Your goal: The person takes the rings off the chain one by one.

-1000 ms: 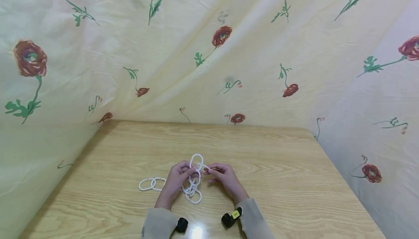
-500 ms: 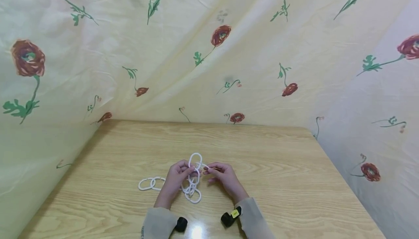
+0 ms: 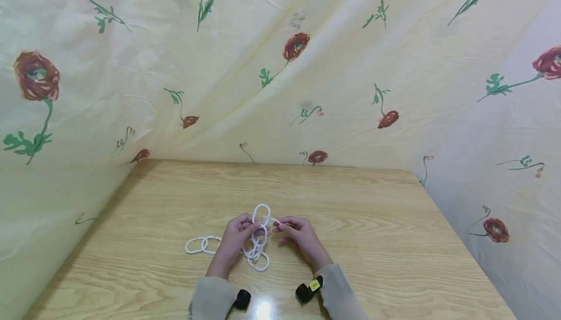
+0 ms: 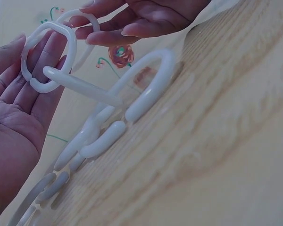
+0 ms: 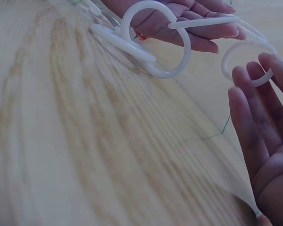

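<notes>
- Left hand: we pinch the top link of the white chain with thumb and fingertips. Fingers look only lightly curled; the link lies across them, likely to keep it steady.
- Right hand: we hold an open C-shaped link at the fingertips, its gap facing the left hand's link. How tightly the grip is closed on it, we cannot tell.
- The two links sit just beside each other between the hands, lifted off the bench. Whether they touch, we cannot tell.
- The rest of the chain hangs from the left grip and piles on the bench between the wrists.
- A short piece of two joined links lies flat on the bench, left of the left hand and apart from it.
- Flowered cloth hangs behind and beside the bench.
</notes>
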`<state>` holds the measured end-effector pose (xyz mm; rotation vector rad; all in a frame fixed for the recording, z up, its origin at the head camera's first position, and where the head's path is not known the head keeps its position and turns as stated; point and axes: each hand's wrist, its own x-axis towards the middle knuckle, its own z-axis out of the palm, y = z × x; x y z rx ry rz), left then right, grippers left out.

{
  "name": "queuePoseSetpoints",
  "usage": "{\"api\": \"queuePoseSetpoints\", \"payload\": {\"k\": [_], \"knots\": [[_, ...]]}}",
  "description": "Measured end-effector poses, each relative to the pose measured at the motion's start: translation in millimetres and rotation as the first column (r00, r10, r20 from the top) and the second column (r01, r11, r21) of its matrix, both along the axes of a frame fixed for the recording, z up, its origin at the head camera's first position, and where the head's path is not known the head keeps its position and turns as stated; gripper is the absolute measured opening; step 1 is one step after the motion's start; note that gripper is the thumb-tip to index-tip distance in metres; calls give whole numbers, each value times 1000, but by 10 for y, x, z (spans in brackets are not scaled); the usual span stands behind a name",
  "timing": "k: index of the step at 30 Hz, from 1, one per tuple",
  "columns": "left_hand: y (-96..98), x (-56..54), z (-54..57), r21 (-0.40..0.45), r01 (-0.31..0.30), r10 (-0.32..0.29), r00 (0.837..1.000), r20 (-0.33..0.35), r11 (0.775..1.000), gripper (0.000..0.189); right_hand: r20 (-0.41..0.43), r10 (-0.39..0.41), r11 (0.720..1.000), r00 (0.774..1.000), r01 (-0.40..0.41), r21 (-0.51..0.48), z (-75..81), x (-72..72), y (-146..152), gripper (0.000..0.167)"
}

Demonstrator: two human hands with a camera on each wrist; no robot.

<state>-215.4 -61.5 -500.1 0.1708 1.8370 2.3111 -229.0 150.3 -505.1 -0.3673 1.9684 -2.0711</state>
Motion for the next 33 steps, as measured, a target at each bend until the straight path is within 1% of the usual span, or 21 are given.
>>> {"api": "queuePoseSetpoints", "payload": {"k": [7, 16, 18, 22, 27, 33], "knots": [[-5, 1, -2, 9, 18, -18, 1000, -6, 1000, 11, 7, -32, 999, 999, 32, 5, 38, 11, -9, 39], [-2, -4, -5, 19, 24, -24, 1000, -15, 1000, 11, 20, -87, 996, 996, 87, -8, 13, -4, -19, 39], [1, -7, -6, 17, 25, -25, 1000, -16, 1000, 11, 25, -110, 994, 994, 111, -8, 11, -4, -23, 38], [1, -3, 5, 13, 19, -19, 1000, -7, 1000, 11, 25, -186, 982, 982, 186, -13, 17, -2, -41, 33], [1, 6, 12, 21, 25, -25, 1000, -12, 999, 11, 9, -282, 959, 959, 282, -15, 43, -5, -65, 29], [-1, -1, 5, 20, 28, -28, 1000, -10, 999, 12, 21, -346, 938, 938, 346, 22, 72, -14, -63, 24]]}}
